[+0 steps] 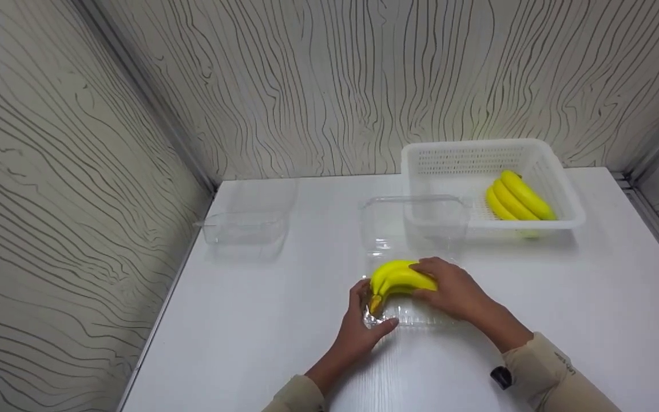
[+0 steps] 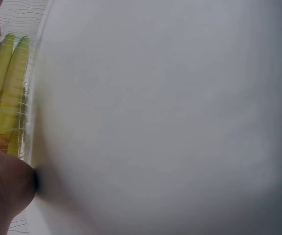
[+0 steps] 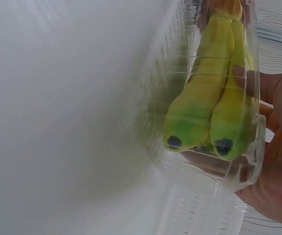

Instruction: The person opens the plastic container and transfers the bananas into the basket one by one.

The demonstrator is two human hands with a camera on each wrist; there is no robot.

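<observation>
A bunch of yellow bananas point(image 1: 403, 280) lies in the base of a clear plastic clamshell container point(image 1: 415, 317), its brown stem end toward the left. My right hand point(image 1: 458, 292) grips the bunch at its right end, the thumb on the near side and the fingers over the far side. At the container's left end, my left hand point(image 1: 361, 329) holds the corner, fingers along the left side and thumb at the front edge, close to the stem. The right wrist view shows the dark-tipped banana ends point(image 3: 195, 117) through the clear wall.
A white plastic basket point(image 1: 567, 194) with another banana bunch point(image 1: 517, 197) stands at the back right, partly behind the container's raised lid point(image 1: 384, 226). A second clear container point(image 1: 243, 229) sits open at the back left. Patterned walls point(image 1: 329, 86) border the white table point(image 1: 238, 343).
</observation>
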